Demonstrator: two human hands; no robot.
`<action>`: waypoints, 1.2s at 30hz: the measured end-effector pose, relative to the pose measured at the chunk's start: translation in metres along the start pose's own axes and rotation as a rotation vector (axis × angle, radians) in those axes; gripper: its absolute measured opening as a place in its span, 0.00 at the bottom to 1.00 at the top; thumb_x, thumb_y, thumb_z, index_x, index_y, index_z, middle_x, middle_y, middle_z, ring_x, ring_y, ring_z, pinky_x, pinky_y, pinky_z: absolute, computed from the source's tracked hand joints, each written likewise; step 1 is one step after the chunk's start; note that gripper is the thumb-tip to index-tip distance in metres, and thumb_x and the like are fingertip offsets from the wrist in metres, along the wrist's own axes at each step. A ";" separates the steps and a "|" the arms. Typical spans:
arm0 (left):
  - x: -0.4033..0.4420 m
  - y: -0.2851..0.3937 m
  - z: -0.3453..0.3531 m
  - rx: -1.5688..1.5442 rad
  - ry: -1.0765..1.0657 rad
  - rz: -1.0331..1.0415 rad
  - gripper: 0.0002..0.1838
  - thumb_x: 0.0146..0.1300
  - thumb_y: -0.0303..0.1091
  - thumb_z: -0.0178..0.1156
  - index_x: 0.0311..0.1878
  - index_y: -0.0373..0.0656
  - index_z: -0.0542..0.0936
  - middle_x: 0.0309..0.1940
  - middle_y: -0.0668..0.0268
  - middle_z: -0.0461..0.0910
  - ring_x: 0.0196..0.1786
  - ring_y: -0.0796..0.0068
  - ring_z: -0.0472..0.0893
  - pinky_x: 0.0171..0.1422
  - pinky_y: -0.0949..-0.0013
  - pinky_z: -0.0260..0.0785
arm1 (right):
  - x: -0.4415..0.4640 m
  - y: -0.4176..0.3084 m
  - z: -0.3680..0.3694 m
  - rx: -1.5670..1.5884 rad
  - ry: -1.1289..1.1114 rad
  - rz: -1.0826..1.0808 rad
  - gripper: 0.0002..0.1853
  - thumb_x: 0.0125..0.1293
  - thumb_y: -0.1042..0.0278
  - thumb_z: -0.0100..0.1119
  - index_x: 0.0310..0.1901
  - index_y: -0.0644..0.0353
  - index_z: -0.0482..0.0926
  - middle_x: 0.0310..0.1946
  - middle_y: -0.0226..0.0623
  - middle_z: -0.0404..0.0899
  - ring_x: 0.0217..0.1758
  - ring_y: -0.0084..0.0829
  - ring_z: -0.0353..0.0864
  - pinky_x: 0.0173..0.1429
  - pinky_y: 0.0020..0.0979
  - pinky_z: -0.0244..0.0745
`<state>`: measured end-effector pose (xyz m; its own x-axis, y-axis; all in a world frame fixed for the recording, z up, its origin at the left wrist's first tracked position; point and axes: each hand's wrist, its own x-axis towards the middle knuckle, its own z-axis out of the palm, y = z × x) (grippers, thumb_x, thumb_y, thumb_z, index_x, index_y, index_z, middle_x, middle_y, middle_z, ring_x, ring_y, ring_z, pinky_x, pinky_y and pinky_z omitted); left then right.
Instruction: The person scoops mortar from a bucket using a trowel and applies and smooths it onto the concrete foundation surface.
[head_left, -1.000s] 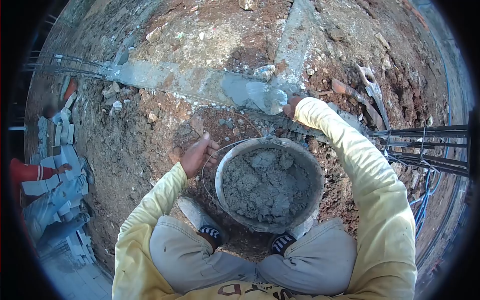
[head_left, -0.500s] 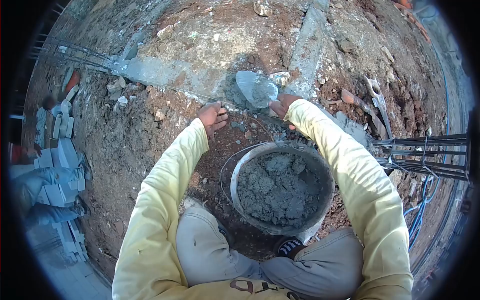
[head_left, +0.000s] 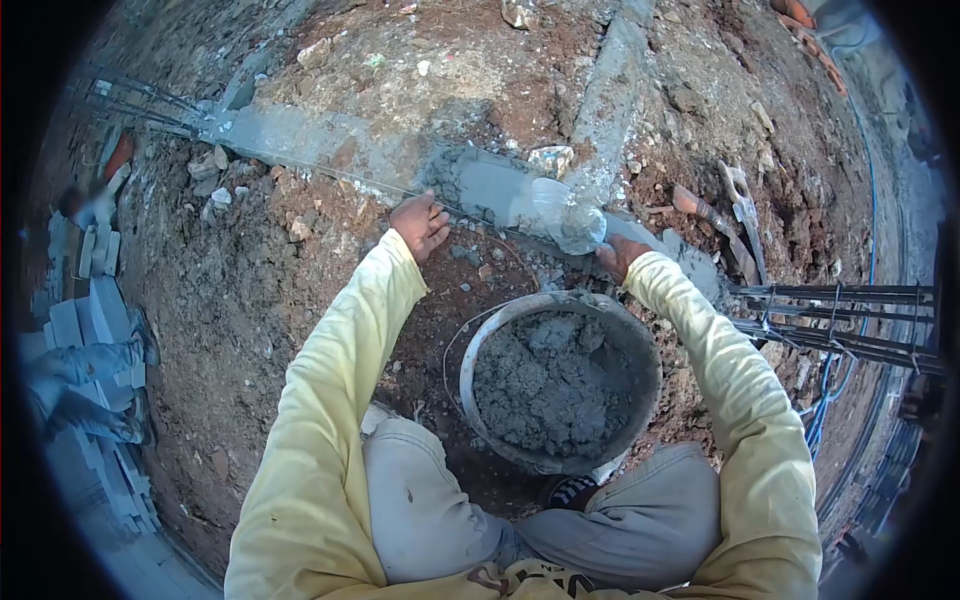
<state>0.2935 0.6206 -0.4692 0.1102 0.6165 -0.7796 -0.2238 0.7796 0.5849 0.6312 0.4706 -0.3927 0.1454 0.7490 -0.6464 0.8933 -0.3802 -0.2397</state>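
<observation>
My right hand (head_left: 622, 257) grips a trowel (head_left: 566, 215), its blade lying flat on a strip of wet grey mortar (head_left: 490, 185). Left of the blade the mortar surface looks smooth. A thin string (head_left: 350, 177) stretches along the near edge of the strip. My left hand (head_left: 420, 226) is closed at this string, thumb and finger pinched on it. Between my knees and the strip stands a bucket (head_left: 468, 385) of thick mortar (head_left: 550, 385), its wire handle hanging to the left.
At right lie a wooden-handled tool (head_left: 712, 212) and a long metal tool (head_left: 745, 215), near tied rebar (head_left: 840, 310) and blue cable (head_left: 828, 400). More rebar (head_left: 150, 105) is at far left. Another person's legs (head_left: 95, 385) show beside stacked pale blocks (head_left: 105, 305). Stones dot the soil.
The trowel and my right hand have moved right along the strip, leaving smoothed mortar behind the blade. My left hand stays by the string, its fingers more curled. The view has shifted slightly.
</observation>
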 end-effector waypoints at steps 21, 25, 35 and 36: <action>-0.043 -0.014 -0.027 0.145 0.049 0.056 0.10 0.72 0.48 0.57 0.41 0.54 0.76 0.27 0.79 0.76 0.28 0.81 0.78 0.32 0.70 0.74 | -0.058 -0.032 -0.051 0.634 0.072 0.003 0.30 0.73 0.42 0.49 0.61 0.63 0.72 0.20 0.32 0.72 0.14 0.26 0.73 0.21 0.30 0.71; -0.040 -0.025 -0.034 0.215 0.074 0.022 0.10 0.72 0.48 0.57 0.43 0.54 0.76 0.30 0.78 0.76 0.30 0.81 0.79 0.34 0.71 0.74 | -0.025 -0.066 -0.028 0.377 -0.007 -0.053 0.31 0.70 0.44 0.52 0.63 0.63 0.72 0.34 0.44 0.82 0.35 0.41 0.83 0.42 0.41 0.78; -0.058 -0.033 -0.031 0.358 0.027 0.020 0.10 0.71 0.48 0.57 0.49 0.57 0.75 0.36 0.77 0.75 0.34 0.82 0.77 0.38 0.71 0.74 | 0.011 -0.042 0.006 0.078 -0.025 -0.045 0.33 0.69 0.41 0.51 0.67 0.57 0.71 0.56 0.51 0.80 0.61 0.52 0.78 0.66 0.46 0.70; -0.057 -0.034 -0.033 0.362 0.019 0.016 0.10 0.72 0.48 0.57 0.49 0.57 0.75 0.37 0.77 0.75 0.34 0.82 0.77 0.38 0.71 0.74 | 0.008 -0.027 0.010 0.045 -0.003 -0.026 0.33 0.70 0.41 0.51 0.67 0.57 0.71 0.56 0.50 0.80 0.61 0.52 0.78 0.66 0.47 0.70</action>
<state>0.2624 0.5554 -0.4522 0.0910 0.6298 -0.7714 0.1323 0.7601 0.6361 0.6044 0.4817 -0.3989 0.1209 0.7573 -0.6418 0.8765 -0.3849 -0.2891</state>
